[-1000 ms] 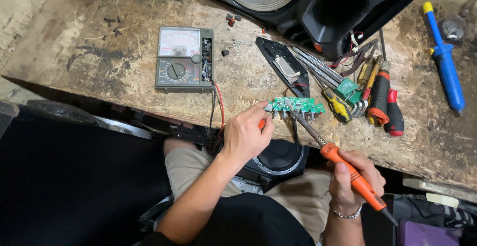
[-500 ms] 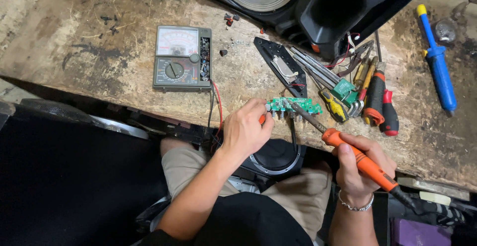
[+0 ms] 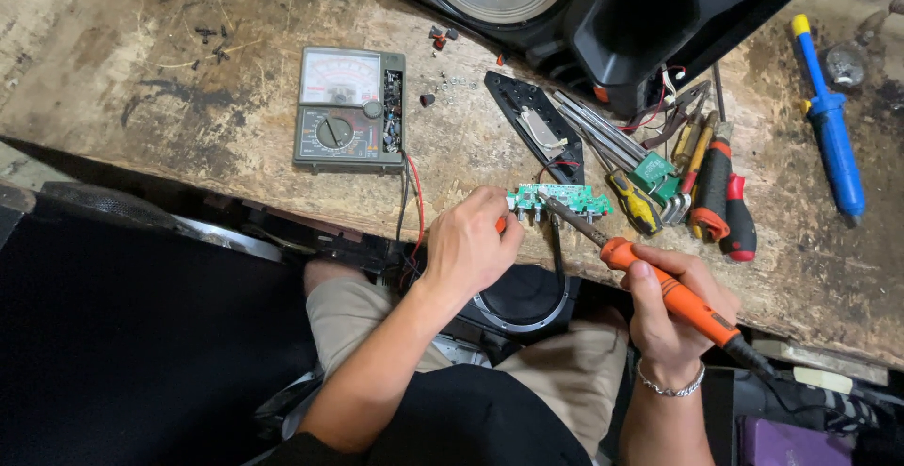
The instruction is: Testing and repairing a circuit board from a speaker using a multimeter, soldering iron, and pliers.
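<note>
My left hand (image 3: 471, 245) pinches the left end of a small green circuit board (image 3: 561, 199) at the near edge of the worn wooden bench (image 3: 188, 127). My right hand (image 3: 676, 320) grips an orange-handled soldering iron (image 3: 673, 295); its metal tip rests on the board's middle. A black cord runs from the iron's back end toward the lower right.
An analog multimeter (image 3: 347, 108) lies left of the board, its red and black leads hanging over the edge. Pliers and screwdrivers (image 3: 706, 184) are piled to the right, with a blue tool (image 3: 831, 122) further right. A black and orange speaker cabinet (image 3: 612, 5) stands behind. A round speaker (image 3: 523, 301) sits in my lap.
My right hand and the soldering iron have shifted slightly; the tip stays on the green board. The left hand keeps its hold.
</note>
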